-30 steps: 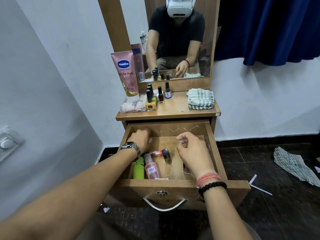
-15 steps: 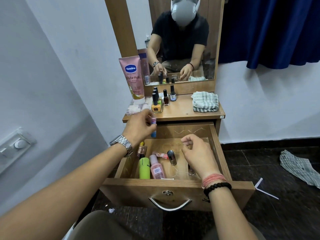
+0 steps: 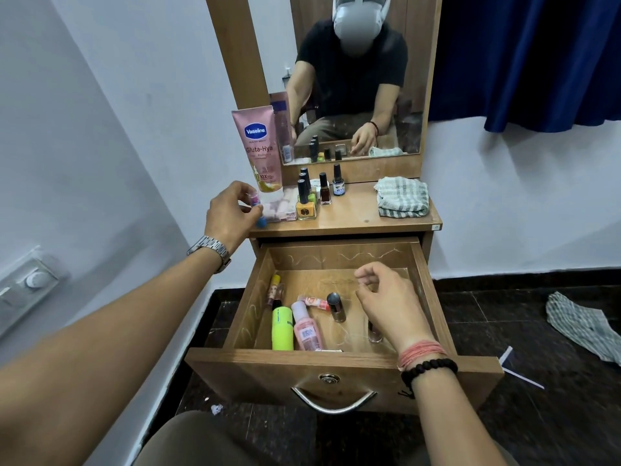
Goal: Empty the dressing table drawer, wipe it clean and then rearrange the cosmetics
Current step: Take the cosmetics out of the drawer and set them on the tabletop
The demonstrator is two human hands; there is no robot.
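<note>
1. Since half a second ago, the left hand (image 3: 232,213) has risen from above the drawer's left back corner to the left front edge of the dressing table top (image 3: 353,220), carrying a small blue-and-pink tube (image 3: 258,210) with it; the right hand (image 3: 386,304) has hardly shifted.
2. At far left, a wall switch plate (image 3: 30,284) sits on the grey wall.
3. That left hand, with a metal watch (image 3: 210,247) on the wrist, pinches the small tube between thumb and curled fingers, just in front of the pink Vaseline tube (image 3: 260,146), which stands upright on its cap.
4. Beside it on the top lie a pale pink packet (image 3: 280,206), then a cluster of nail polish bottles (image 3: 316,193): a yellow one in front, a dark red and a blue-labelled one behind.
5. Below, the open drawer (image 3: 339,363) holds, from left: a slim lip tube (image 3: 275,289) against the left wall, a neon green tube (image 3: 281,327), a pink bottle (image 3: 306,327), a small red-and-white tube (image 3: 314,302) and an upright silver-capped bottle (image 3: 335,306).
6. Above the drawer's right half hangs the right hand, fingers loosely curled and holding nothing; a small bottle (image 3: 374,332) stands partly hidden under it.
7. On the top's right end rests a folded checked cloth (image 3: 401,196).
8. Farther right, another checked cloth (image 3: 584,326) lies on the dark floor, below a blue curtain (image 3: 537,55).
</note>
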